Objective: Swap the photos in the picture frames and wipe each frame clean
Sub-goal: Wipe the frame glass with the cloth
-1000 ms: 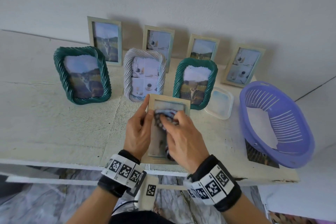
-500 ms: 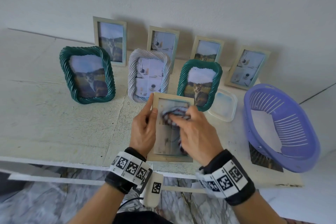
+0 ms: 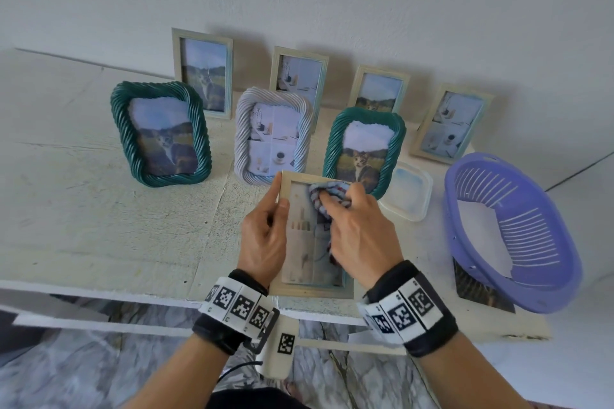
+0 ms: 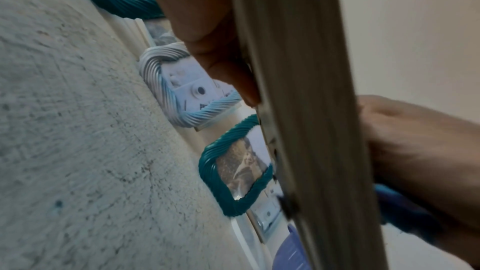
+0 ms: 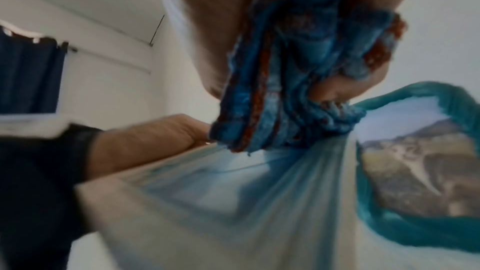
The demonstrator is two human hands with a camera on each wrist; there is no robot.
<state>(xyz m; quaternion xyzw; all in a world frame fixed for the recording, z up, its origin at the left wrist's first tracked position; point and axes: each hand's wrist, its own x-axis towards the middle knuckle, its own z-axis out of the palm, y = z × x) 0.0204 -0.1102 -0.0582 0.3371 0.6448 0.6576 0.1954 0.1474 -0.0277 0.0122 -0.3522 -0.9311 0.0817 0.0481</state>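
Observation:
A pale wooden picture frame (image 3: pixel 310 290) is held tilted over the table's front edge. My left hand (image 3: pixel 265 236) grips its left side, thumb on the front rim; the frame's edge (image 4: pixel 306 130) fills the left wrist view. My right hand (image 3: pixel 355 232) holds a bunched blue and red cloth (image 3: pixel 327 196) against the upper part of the glass, seen close in the right wrist view as the cloth (image 5: pixel 293 73) over the glass (image 5: pixel 233 202). The picture under the glass is pale and partly hidden by my right hand.
Behind stand two green twisted frames (image 3: pixel 159 133) (image 3: pixel 363 146), a white twisted frame (image 3: pixel 272 136) and several pale wooden frames (image 3: pixel 202 73) against the wall. A clear plastic lid (image 3: pixel 407 191) and a purple basket (image 3: pixel 508 229) lie at the right.
The cloth and my right hand have slid up and to the right across the glass, toward the frame's top right corner. My left hand keeps its grip on the frame.

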